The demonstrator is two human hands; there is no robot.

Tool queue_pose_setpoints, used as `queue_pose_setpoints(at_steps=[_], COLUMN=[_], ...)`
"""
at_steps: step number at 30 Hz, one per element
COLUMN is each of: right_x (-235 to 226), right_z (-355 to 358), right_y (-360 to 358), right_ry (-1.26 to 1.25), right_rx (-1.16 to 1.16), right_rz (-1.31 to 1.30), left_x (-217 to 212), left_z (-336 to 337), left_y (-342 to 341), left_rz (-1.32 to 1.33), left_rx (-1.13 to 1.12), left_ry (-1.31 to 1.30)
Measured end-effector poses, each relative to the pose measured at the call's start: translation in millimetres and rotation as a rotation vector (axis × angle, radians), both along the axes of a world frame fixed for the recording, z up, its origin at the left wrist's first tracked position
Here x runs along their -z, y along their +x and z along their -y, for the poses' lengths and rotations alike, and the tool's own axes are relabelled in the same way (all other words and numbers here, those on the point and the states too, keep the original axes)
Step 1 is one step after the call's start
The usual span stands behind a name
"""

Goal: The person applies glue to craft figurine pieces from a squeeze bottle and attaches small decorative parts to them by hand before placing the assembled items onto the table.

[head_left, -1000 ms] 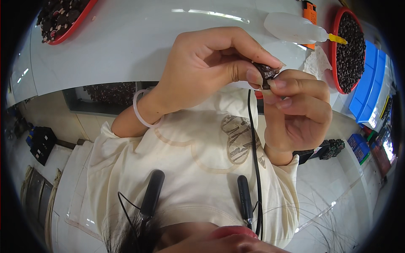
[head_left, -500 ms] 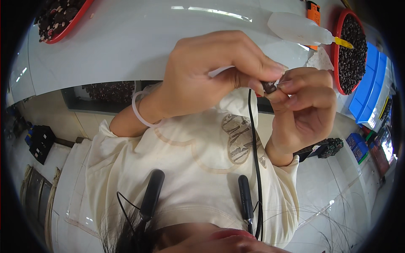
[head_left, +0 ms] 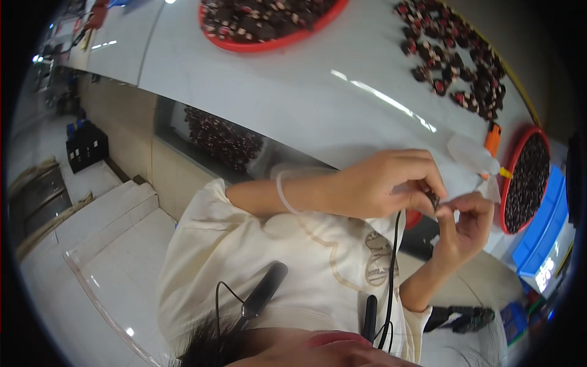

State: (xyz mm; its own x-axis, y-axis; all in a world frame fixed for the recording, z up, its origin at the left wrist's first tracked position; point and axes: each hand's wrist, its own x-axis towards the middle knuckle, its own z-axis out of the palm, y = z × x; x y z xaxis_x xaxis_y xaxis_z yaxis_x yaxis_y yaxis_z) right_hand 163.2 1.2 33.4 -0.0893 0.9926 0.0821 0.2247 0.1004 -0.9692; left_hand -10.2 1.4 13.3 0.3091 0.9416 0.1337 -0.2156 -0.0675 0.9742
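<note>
My left hand (head_left: 382, 183), with a pale band on its wrist, pinches a small dark brown piece (head_left: 433, 198) between thumb and fingertips. From the other side my right hand (head_left: 463, 227) brings its thumb and index fingertip together at the same piece. Both hands are held close together in front of my chest, over the table's near edge. Fingers cover much of the piece, and its exact kind is too small to make out. Just beyond the right hand lies a translucent squeeze bottle (head_left: 469, 154) with a yellow tip.
Dark pieces with pink and red bits fill a red basin (head_left: 247, 48); similar pieces lie in a loose pile (head_left: 455, 61). Small black pieces fill another red basin (head_left: 505, 211), beside a blue tray (head_left: 539, 229). An orange tool (head_left: 493, 139) lies near the bottle. A black cable (head_left: 391, 281) hangs before me.
The view has swung left and tilted, bringing the loose pile and more of the far basin into sight. Both hands still meet at the small piece, now lower and farther right in the picture.
</note>
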Motion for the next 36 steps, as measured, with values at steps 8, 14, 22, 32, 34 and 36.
queue_pose_setpoints(at_steps=[8, 14, 22, 32, 34, 36], right_x=[-1, 1, -1, 0, 2, 1], right_z=[0, -2, -1, -17, -22, -30], right_y=[0, 4, 8, 42, 48, 52], right_ry=[0.154, 0.201, 0.073, 0.217, 0.221, 0.295], right_rx=[-0.149, -0.14, -0.188, 0.054, 0.081, 0.187], right_rz=[0.036, 0.05, 0.116, 0.246, 0.262, 0.306], left_x=[-30, -70, -67, -64, -65, -63], left_z=[-21, -86, -98, -106, -105, -104], left_y=[-59, -153, -154, -163, -160, -159], left_rz=[-0.464, -1.067, -1.447, -1.374, -1.354, -1.35], left_rx=[-0.13, -0.779, -0.563, -0.811, -0.713, -0.685], left_ry=[0.345, 0.559, 0.613, 0.463, 0.47, 0.509])
